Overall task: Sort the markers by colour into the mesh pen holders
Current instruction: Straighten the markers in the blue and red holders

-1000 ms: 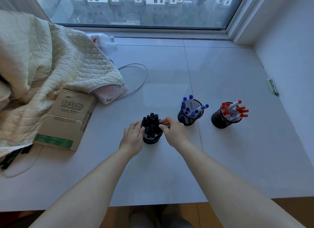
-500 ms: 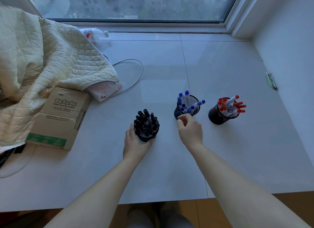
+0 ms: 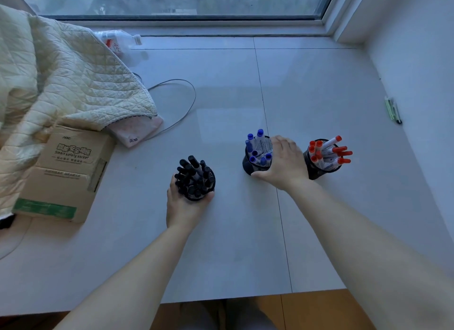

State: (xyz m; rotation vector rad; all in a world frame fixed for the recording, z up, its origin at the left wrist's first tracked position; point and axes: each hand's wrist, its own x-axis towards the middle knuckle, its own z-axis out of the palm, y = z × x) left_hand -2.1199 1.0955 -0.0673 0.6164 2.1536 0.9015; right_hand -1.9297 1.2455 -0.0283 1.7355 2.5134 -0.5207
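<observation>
Three black mesh pen holders stand in a row on the pale sill. The left holder [image 3: 211, 182] is packed with black markers [image 3: 192, 175], and my left hand [image 3: 183, 207] grips it from the near side. The middle holder [image 3: 248, 166] carries blue-capped markers [image 3: 256, 148]; my right hand [image 3: 285, 165] wraps its right side, thumb at the base, fingers up along the rim. The right holder [image 3: 312, 172] stands free with red-capped markers [image 3: 330, 151].
A cardboard box [image 3: 61, 172] lies at the left under a quilted cream blanket [image 3: 61, 79]. A grey cable [image 3: 181, 103] loops behind it, beside a plastic bottle [image 3: 118, 41]. Two pens [image 3: 393, 110] lie by the right wall. The sill's front edge [image 3: 221, 302] is near me.
My right hand left the black markers, moved right and took hold of the blue holder. My left hand slid round the near side of the black holder. The camera tilted down.
</observation>
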